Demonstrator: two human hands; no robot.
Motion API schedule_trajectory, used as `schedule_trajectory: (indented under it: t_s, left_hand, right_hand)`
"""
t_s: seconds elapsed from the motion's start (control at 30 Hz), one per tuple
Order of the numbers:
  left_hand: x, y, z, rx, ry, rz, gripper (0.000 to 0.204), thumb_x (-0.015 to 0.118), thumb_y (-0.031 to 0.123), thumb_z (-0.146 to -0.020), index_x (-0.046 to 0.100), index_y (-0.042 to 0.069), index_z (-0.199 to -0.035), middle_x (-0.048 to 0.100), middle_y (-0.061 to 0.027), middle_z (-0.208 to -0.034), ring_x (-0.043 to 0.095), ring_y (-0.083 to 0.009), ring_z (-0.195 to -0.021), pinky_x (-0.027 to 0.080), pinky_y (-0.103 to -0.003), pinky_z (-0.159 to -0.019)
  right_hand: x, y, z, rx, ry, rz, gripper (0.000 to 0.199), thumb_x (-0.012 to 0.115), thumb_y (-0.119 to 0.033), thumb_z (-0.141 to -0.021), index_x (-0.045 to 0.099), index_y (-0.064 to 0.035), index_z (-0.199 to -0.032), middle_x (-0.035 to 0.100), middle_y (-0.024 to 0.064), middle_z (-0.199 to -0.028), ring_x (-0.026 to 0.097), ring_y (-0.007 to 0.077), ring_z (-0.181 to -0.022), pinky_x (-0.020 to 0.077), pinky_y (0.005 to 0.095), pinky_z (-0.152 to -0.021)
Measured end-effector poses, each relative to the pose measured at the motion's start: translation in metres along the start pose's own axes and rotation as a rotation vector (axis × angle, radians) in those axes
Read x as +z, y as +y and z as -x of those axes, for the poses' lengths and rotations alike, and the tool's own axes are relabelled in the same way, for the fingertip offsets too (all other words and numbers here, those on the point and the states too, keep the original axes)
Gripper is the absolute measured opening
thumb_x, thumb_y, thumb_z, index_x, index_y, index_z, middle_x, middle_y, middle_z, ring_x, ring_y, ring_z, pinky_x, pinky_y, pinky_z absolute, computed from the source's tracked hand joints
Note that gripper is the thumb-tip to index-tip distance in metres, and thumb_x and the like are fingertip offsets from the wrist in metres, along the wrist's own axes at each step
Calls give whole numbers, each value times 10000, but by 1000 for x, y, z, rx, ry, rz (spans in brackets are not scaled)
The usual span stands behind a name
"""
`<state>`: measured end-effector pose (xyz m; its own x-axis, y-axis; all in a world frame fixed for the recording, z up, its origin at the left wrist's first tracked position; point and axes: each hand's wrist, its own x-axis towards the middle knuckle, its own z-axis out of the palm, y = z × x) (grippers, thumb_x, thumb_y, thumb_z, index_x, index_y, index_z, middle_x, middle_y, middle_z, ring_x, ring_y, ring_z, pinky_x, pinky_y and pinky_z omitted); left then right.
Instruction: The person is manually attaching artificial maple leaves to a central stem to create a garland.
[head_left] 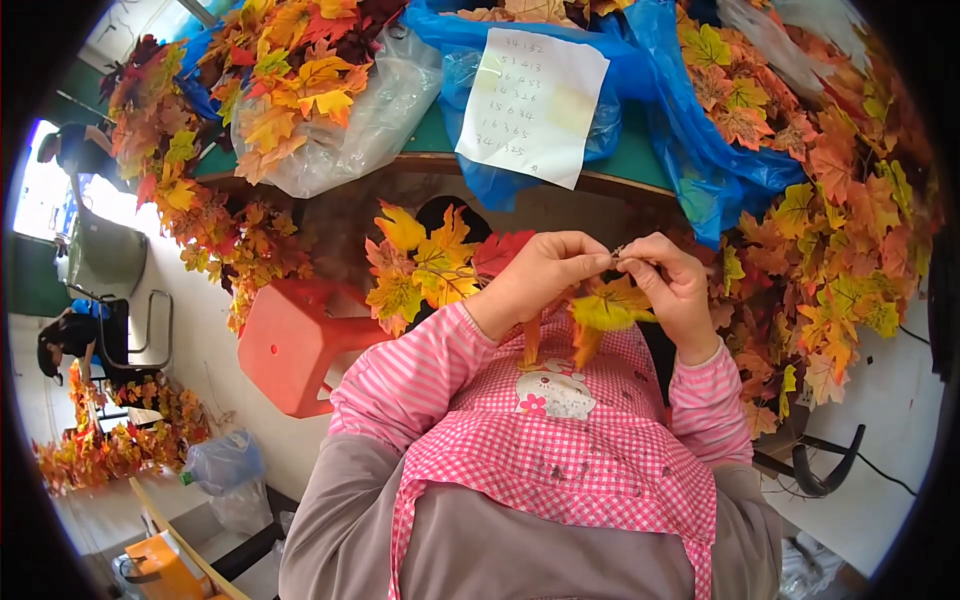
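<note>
My left hand (545, 272) and my right hand (677, 290) meet in front of my chest, both with fingers pinched together. Between their fingertips is a thin brown stem (618, 252) of an artificial maple-leaf garland; its fine detail is too small to make out. Yellow and orange leaves (612, 308) hang below the fingertips, over my apron. Beyond my left wrist spreads another cluster of yellow, orange and red maple leaves (440, 262), partly hidden by that hand.
A green table (432, 130) ahead bears blue plastic bags (690, 150), a clear bag (350, 140) and a handwritten paper sheet (535, 105). Leaf garlands (845, 220) drape at both sides. A red stool (285, 345) stands left; people (75, 340) are farther left.
</note>
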<state>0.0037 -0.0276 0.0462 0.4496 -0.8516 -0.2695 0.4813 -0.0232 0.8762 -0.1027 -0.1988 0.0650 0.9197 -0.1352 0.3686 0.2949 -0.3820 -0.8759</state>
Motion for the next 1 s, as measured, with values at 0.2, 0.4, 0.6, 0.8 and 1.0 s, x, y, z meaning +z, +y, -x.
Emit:
schedule_trajectory:
  t_s: [0.2,0.4,0.6,0.8,1.0]
  left_hand:
    - [-8,-14,-4,120,192,-281,120,620,120,-898,649,5,-917,623,-6,-777,578,-71,-690,466,-220,-593]
    - [-5,-36,-1,347,236,-612,99,612,50,-881,617,-28,-943,614,-15,-762,566,-64,-669,464,-215,-593]
    - [3,-34,-1,490,278,-785,88,606,38,-869,621,-26,-927,623,-76,-749,565,-99,-633,453,-250,-564]
    - [7,-36,-5,457,207,-766,103,622,55,-864,616,-25,-929,629,-115,-774,598,-149,-656,468,-273,-582]
    - [5,-33,-2,408,225,-768,105,613,57,-833,626,-13,-911,642,-170,-832,645,-309,-745,503,-359,-653]
  right_hand:
    - [10,3,15,-156,-27,360,229,665,12,-770,654,-45,-992,658,99,-896,645,242,-811,502,318,-708]
    - [-44,5,-8,121,-357,465,196,629,-36,-815,651,-19,-1009,675,139,-924,653,292,-843,511,345,-742]
    - [-113,-9,-96,206,181,523,160,585,-111,-880,645,28,-931,653,55,-787,595,108,-721,473,256,-666]
    - [-152,83,-191,123,221,907,192,576,-116,-865,662,11,-980,682,153,-876,665,298,-882,510,365,-750]
    - [-158,128,-236,134,245,1190,182,609,-127,-848,665,-24,-987,670,146,-838,659,326,-832,522,378,-716]
